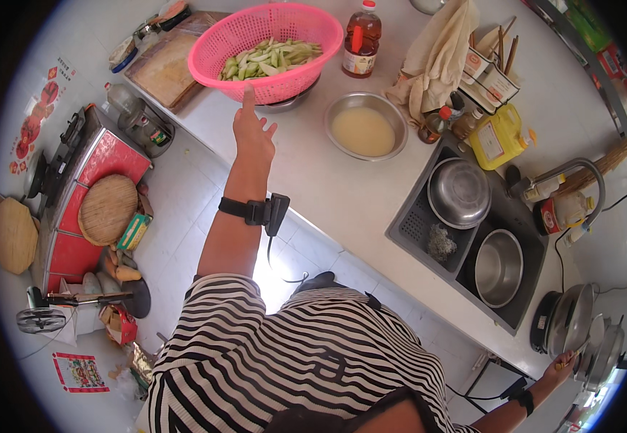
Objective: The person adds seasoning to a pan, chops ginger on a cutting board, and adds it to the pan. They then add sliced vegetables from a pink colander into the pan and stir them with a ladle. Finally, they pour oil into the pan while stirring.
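Observation:
My left hand (253, 130) reaches over the counter with its index finger extended and the other fingers apart. Its fingertip overlaps the side of a pink plastic colander (200, 65); I cannot tell whether they touch. Cut pale-green vegetable pieces (273, 58) lie in the colander, which rests on a metal vessel. To the right is a steel basin (331, 135) of cloudy yellowish liquid (363, 131). At the far right edge, my right hand (564, 363) grips a thin utensil handle (580, 349) beside several stacked metal pans (573, 319). The utensil's far end is unclear.
The double sink (467, 276) holds an overturned steel bowl (459, 192), a steel-wool scourer (441, 242) and a steel basin (499, 268). A curved faucet (589, 165), an oil bottle (361, 40) and a yellow jug (496, 138) stand behind. A cutting board (164, 70) lies left.

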Tool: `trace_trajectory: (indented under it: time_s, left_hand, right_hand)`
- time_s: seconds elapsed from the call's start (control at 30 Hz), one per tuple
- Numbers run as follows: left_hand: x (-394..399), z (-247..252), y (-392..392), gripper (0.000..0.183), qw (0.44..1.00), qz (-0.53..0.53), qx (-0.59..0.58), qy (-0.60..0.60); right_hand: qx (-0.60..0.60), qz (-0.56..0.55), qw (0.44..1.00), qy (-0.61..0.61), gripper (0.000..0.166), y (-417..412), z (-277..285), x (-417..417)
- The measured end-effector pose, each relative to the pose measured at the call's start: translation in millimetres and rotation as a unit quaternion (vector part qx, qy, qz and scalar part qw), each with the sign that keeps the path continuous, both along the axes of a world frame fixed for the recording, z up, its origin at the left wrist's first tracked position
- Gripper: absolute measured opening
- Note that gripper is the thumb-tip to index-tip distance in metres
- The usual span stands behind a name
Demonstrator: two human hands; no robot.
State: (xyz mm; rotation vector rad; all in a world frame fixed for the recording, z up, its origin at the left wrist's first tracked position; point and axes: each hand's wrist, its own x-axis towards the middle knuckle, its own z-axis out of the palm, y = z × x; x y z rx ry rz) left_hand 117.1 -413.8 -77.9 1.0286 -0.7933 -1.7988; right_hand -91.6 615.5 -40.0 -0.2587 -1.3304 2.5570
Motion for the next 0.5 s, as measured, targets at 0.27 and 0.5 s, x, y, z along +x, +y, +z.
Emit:
trace_trajectory:
  time_s: [0.27, 0.5]
  left_hand:
    - [-16.7, -0.6, -76.4, 0.1, 0.994, -0.104, 0.017, 0.006]
    - [-28.2, -6.4, -100.9, 0.073, 0.984, -0.139, 0.065, 0.093]
  right_hand:
    - [0.007, 0.005, 1.0, 0.024, 0.015, -18.7, 6.0, 7.3]
    - [0.031, -0.036, 0.999, 0.005, 0.015, -33.2, 2.0, 20.9]
